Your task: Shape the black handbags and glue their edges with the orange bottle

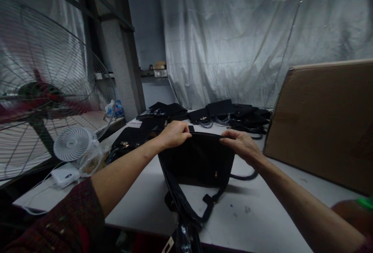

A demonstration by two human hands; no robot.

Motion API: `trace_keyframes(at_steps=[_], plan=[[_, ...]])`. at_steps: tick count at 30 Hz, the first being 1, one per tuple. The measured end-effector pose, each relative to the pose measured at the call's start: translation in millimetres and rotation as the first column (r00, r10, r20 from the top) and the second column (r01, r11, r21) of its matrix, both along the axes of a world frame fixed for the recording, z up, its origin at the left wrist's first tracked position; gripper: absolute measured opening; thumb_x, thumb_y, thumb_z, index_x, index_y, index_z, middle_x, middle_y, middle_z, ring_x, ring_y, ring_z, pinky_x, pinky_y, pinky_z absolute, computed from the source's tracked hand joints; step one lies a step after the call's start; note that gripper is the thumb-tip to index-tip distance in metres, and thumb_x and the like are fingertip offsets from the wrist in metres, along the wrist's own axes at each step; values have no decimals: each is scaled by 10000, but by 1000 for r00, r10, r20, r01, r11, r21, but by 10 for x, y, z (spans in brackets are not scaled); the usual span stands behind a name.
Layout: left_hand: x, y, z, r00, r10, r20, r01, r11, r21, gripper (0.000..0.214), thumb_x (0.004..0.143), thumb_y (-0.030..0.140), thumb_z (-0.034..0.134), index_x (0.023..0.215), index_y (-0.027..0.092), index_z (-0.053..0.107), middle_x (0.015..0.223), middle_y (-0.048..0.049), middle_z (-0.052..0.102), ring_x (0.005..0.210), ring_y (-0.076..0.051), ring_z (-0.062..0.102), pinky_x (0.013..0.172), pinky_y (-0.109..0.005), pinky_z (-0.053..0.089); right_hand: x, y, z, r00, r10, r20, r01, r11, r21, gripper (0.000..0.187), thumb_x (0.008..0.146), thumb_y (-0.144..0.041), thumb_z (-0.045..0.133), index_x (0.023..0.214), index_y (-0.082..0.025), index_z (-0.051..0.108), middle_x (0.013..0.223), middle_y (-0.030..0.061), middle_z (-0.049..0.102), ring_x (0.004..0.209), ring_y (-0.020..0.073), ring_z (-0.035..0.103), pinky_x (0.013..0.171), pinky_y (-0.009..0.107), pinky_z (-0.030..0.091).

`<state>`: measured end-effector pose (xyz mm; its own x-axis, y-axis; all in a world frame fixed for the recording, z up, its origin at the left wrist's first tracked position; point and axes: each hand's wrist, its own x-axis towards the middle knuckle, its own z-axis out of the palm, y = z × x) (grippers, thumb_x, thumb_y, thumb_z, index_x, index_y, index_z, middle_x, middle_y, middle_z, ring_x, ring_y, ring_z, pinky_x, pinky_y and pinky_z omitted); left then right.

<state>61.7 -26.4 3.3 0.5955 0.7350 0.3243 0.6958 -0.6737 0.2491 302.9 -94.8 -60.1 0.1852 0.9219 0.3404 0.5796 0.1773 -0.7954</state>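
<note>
A black handbag [198, 159] stands on the white table in front of me, its near side folded down toward the table's front edge. My left hand [175, 133] pinches its far top edge, left of the middle. On the right part of that same edge, my right hand [240, 143] has thumb and fingers closed on the rim. A small gold zip pull shows on the inner wall. One dark handle [244, 176] sticks out at the right. A gold metal plate [168, 244] hangs below the table edge on the near flap.
Several black bags [220, 109] lie along the back of the white table [256, 218]. A cardboard box [323, 124] stands at the right. To the left are a large caged fan [43, 89], a small white fan [72, 144] and a white device [65, 175] with cables.
</note>
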Motion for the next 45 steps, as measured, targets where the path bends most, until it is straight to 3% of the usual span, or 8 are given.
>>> trace_keyframes(at_steps=[6,14,17,20,26,32,42,45], plan=[[18,-2,-3,1000,-13,-18,13,1000,5,136,785,283,623,755,166,685,767,-31,690,727,-161,608,626,-242,392,-91,80,219,965,98,244,-92,995,-33,209,720,-373,590,800,-226,716,639,-31,627,597,137,547,562,246,383],[1,15,0,1000,15,-3,-15,1000,4,140,783,289,618,755,168,682,774,-40,687,735,-171,604,636,-253,392,-229,95,278,886,11,464,-31,999,34,192,795,-340,531,801,-234,691,704,-4,651,654,159,557,608,263,364],[10,26,-19,1000,-2,12,2,1000,-7,141,778,292,625,741,168,680,740,-30,679,704,-161,595,616,-246,385,-330,100,310,821,9,570,-54,997,62,194,808,-352,557,905,-273,705,851,11,699,755,178,589,632,262,354],[16,26,-26,999,-27,35,28,1000,-13,139,769,291,640,730,164,681,706,-20,668,668,-147,586,600,-238,378,-430,125,349,759,2,651,-60,996,67,208,830,-342,538,892,-264,721,825,25,704,749,178,595,623,260,341],[-132,-48,45,999,17,47,-15,999,-48,133,680,289,726,727,168,699,656,0,654,645,-143,586,598,-237,390,-451,150,396,783,30,621,-54,998,21,211,828,-348,542,788,-235,715,697,10,673,653,155,582,587,248,343],[-297,-114,96,998,28,56,-24,996,-82,83,710,243,674,733,170,705,724,-11,688,693,-143,609,611,-229,407,-435,129,398,803,62,592,-80,997,4,212,825,-357,546,797,-236,718,680,4,656,649,156,577,594,251,354],[-217,-141,75,992,124,26,-125,992,28,97,692,178,589,676,167,684,672,-27,669,629,-147,582,595,-246,400,-454,108,408,811,45,583,-58,998,4,211,802,-362,546,759,-247,717,649,2,654,617,160,576,550,255,339],[-204,-139,61,994,109,19,-110,993,46,100,690,165,578,675,169,677,666,-25,660,623,-149,578,605,-249,403,-552,137,454,787,42,616,-49,999,-7,215,804,-387,550,868,-275,721,708,-2,681,625,163,588,546,255,336]])
